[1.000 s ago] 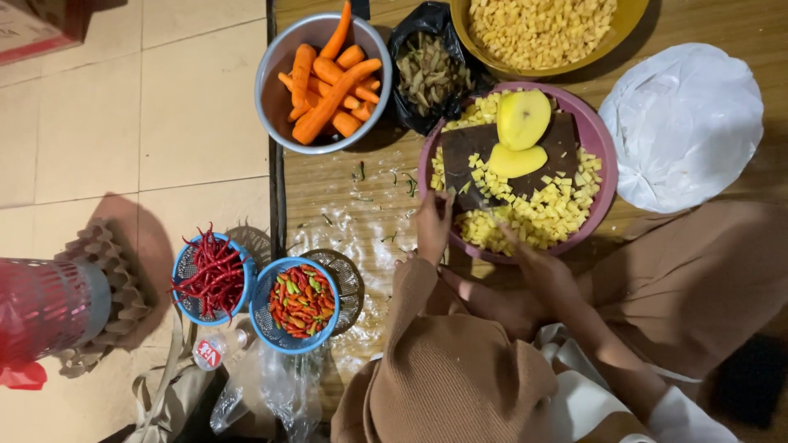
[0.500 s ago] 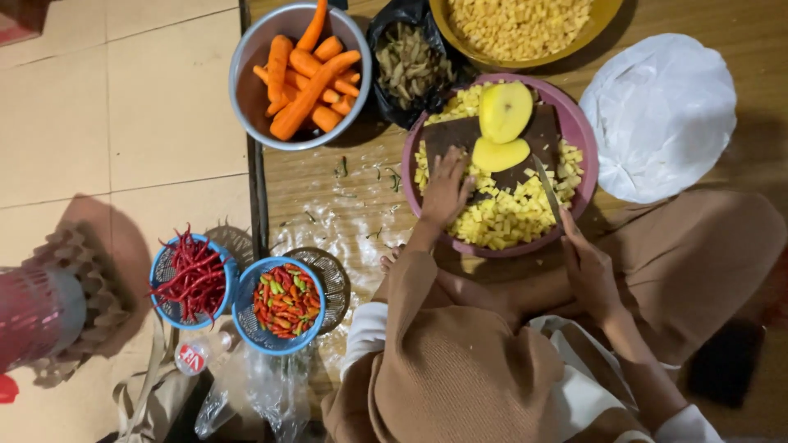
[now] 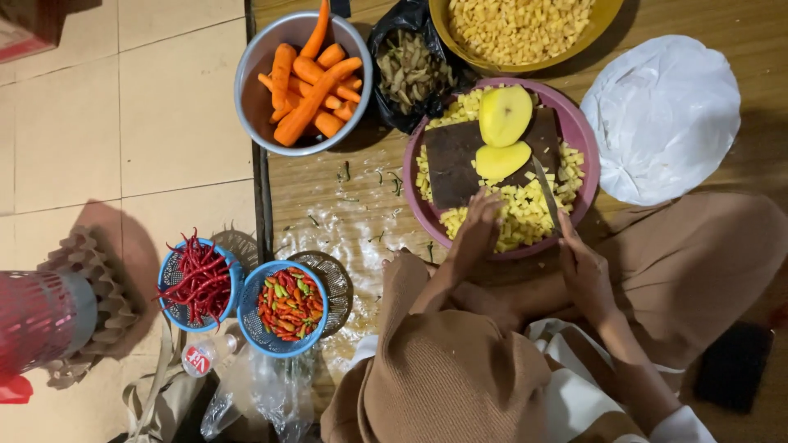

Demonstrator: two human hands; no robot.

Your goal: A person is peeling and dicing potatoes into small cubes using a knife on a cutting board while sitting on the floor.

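**A:** Where are your hands?

**B:** Both in the pink basin [image 3: 584,131], toward its 6 o'clock rim. My right hand [image 3: 584,267] is curled shut round the handle of a knife [image 3: 545,194]. My left hand [image 3: 476,231] rests on the diced yellow potato [image 3: 525,215], fingers bent loosely and a little spread; can't tell if they pinch any pieces.

**A:** How does the knife lie?

**B:** Long axis runs roughly 12 to 6, tilted slightly. Tip points to about 11 o'clock, toward the dark cutting board [image 3: 451,164]; handle end is down at 5, in my grip. The blade lies over the cubes along the board's 3 o'clock edge.

**A:** On the board?

**B:** Two potato halves [image 3: 502,135], cut faces up, one at 12, the other just below it, touching.

**A:** Around the basin?

**B:** Metal bowl of carrots [image 3: 308,82] at 10 o'clock. Black bag of peelings [image 3: 406,70] between the two. Yellow bowl of cubes [image 3: 517,29] at 12. White plastic bag [image 3: 665,119] at 3. Two blue baskets at 8 o'clock: long red chillies [image 3: 197,279], small mixed chillies [image 3: 287,305].
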